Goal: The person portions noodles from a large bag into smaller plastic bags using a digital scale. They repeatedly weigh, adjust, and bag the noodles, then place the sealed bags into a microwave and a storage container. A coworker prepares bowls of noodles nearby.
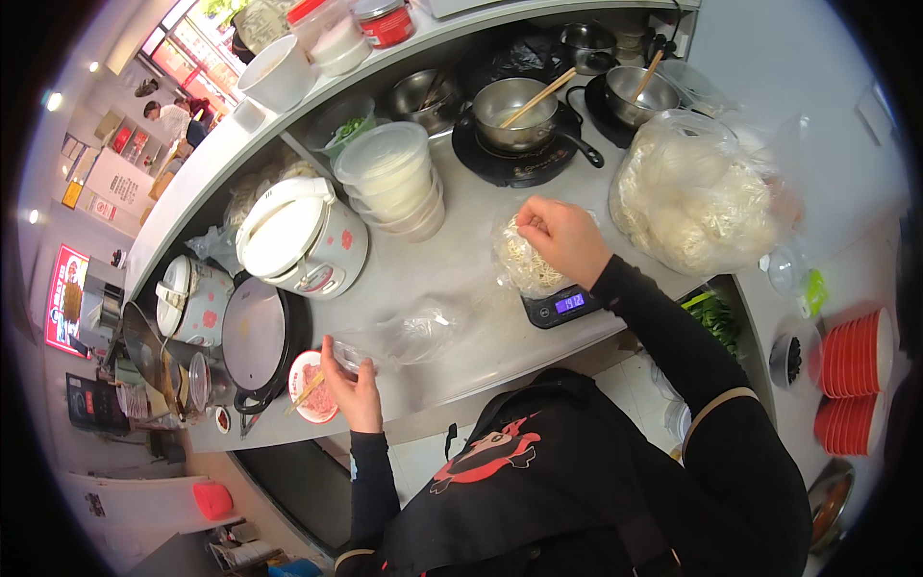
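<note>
My left hand grips the end of a clear plastic bag, between thumb and fingers. The rest of the bag trails right over the grey counter. Over a digital kitchen scale with a lit display, my right hand has its fingertips pinched together. Directly under them, a portion of pale noodles lies in clear plastic on the scale. Whether the fingertips hold noodles or plastic is hidden. Just left of my left hand sits a bowl of minced raw meat, chopsticks laid in it.
A large bag of noodles stands to the right. A steel pot with chopsticks rests on an induction cooker behind the scale. Lidded plastic tubs, a rice cooker and a black electric pan line the left.
</note>
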Available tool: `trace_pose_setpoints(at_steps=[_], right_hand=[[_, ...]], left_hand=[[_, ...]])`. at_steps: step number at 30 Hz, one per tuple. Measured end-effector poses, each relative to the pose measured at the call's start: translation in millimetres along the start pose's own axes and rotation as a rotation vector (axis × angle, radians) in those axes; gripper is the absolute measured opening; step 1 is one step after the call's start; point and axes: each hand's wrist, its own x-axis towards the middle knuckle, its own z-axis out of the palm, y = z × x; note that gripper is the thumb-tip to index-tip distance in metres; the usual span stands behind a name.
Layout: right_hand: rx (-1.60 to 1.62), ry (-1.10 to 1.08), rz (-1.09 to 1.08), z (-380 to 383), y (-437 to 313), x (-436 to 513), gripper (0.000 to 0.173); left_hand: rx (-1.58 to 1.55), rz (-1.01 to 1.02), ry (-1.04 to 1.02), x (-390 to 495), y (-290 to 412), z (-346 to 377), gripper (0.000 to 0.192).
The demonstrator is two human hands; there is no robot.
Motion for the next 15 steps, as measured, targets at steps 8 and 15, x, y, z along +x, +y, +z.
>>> trace_pose_setpoints(at_steps=[8,15], right_hand=[[-0.031,0.068,0.061,-50.1,63.8,2.8,0.018],[-0.103,-0.026,0.182,-71.1,92.0,-1.7,0.021]], left_hand=[[-0.026,-0.016,-0.142,57.0,12.3,6.9,0.061],[0.452,0.245,0.048,66.2,28.2,15.3,0.057]])
